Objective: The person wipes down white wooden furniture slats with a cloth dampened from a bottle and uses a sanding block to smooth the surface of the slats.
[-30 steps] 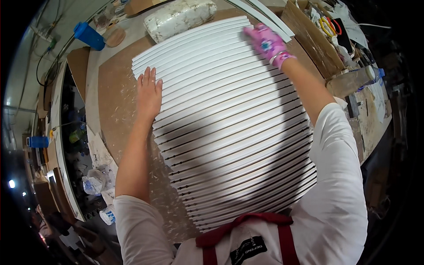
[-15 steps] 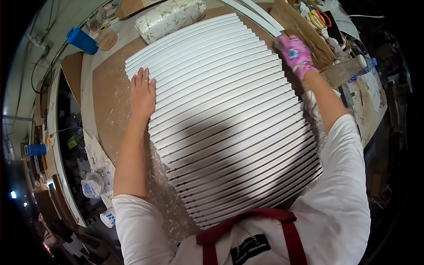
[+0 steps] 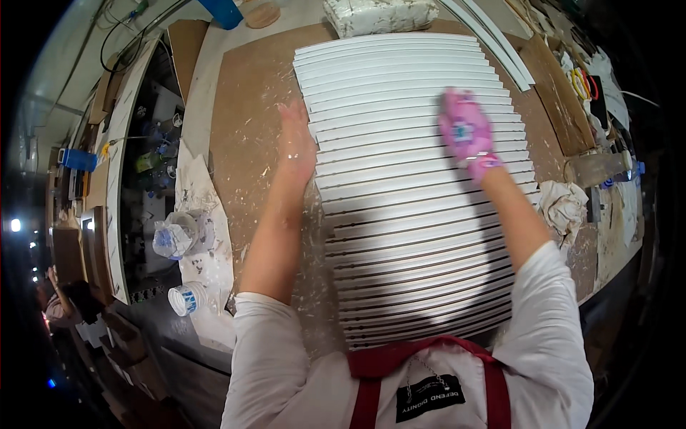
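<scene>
A panel of long white slats (image 3: 407, 171), laid side by side in stepped rows, covers the middle of the worktable. My left hand (image 3: 296, 143), bare with fingers stretched out, rests its edge against the panel's left side. On the right half of the panel lies my right hand (image 3: 466, 132) in a pink floral glove, slightly smeared by motion. Its fingers are pressed together over the slats, and a dark edge shows beside them. What sits under the glove is hidden.
A white wrapped bundle (image 3: 379, 16) lies beyond the panel. Loose white strips (image 3: 493, 43) are at the far right, near a cardboard box (image 3: 557, 100). Crumpled paper (image 3: 563, 207) and a clear bottle (image 3: 593, 169) are right; a white cup (image 3: 187, 299) stands left.
My right hand has come from beyond the panel's right edge onto the slats. My left hand has slid off the slats to their left side. The view has shifted and turned.
</scene>
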Demonstrator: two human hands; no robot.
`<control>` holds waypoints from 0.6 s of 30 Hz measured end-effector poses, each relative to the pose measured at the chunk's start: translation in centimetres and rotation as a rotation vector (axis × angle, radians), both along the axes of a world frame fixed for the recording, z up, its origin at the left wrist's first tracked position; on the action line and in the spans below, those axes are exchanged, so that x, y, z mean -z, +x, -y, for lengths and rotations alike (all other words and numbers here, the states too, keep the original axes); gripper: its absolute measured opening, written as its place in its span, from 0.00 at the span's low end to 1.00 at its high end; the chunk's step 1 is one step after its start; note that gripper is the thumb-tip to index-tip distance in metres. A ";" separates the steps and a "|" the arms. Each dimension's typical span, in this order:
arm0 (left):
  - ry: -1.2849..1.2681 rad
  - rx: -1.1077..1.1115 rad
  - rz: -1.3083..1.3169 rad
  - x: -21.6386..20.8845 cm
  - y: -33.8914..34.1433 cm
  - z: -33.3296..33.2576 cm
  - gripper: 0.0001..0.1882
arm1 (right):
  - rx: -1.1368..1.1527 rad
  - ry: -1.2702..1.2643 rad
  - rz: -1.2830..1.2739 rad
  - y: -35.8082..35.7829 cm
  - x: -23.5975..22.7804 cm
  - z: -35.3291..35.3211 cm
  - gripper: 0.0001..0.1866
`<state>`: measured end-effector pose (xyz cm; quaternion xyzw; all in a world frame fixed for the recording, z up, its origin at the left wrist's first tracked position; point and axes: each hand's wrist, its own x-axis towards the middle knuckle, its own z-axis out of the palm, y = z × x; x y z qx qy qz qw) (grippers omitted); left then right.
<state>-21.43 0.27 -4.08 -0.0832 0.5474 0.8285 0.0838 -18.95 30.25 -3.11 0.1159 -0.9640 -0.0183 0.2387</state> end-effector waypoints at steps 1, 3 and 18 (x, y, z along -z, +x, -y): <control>0.039 0.023 -0.064 0.6 -0.2 0.4 0.46 | 0.017 -0.023 0.169 -1.9 1.9 3.4 0.13; 0.100 0.005 -0.048 0.9 0.1 1.0 0.45 | -0.061 -0.159 0.258 -0.9 0.0 12.2 0.15; 0.429 -0.045 -0.036 2.8 1.2 1.6 0.48 | -0.123 -0.331 0.305 -3.2 -0.9 17.6 0.12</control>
